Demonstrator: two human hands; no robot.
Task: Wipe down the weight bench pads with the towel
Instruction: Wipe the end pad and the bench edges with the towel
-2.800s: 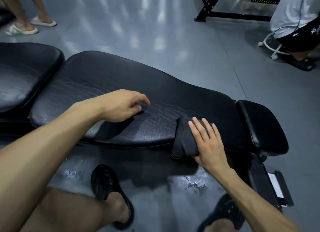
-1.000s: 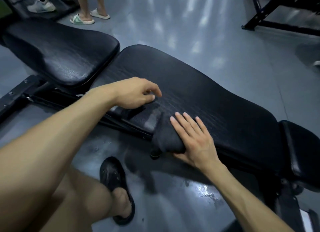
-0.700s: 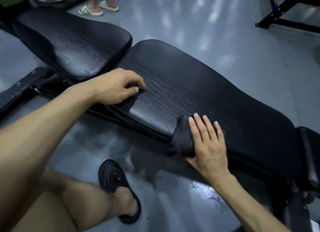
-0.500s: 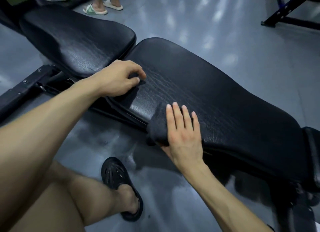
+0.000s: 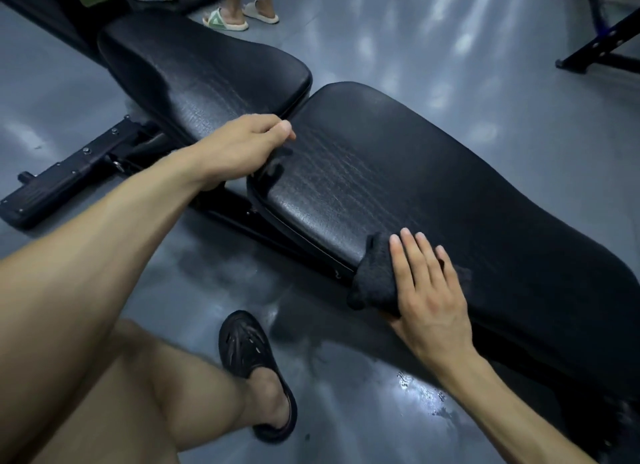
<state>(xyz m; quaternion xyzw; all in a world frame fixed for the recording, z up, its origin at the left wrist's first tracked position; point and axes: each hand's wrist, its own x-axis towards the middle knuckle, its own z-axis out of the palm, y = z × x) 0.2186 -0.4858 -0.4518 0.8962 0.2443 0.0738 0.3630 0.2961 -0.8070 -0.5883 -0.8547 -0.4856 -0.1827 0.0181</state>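
Head view: a person leans over a black weight bench, wiping its long pad (image 5: 433, 186) with a dark towel (image 5: 375, 276).
The right hand (image 5: 427, 290) lies flat on the towel with its fingers straight, pressing it against the pad's near edge, where the cloth hangs partly over the side. The left hand (image 5: 242, 148), fingers curled, rests on the pad's end beside the neighbouring seat pad (image 5: 204, 65). A black sandal (image 5: 256, 370) stands on the wet grey floor (image 5: 415, 30).

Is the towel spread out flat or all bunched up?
Bunched up. The dark towel sits as a thick wad under the right hand, hanging over the long pad's near edge.
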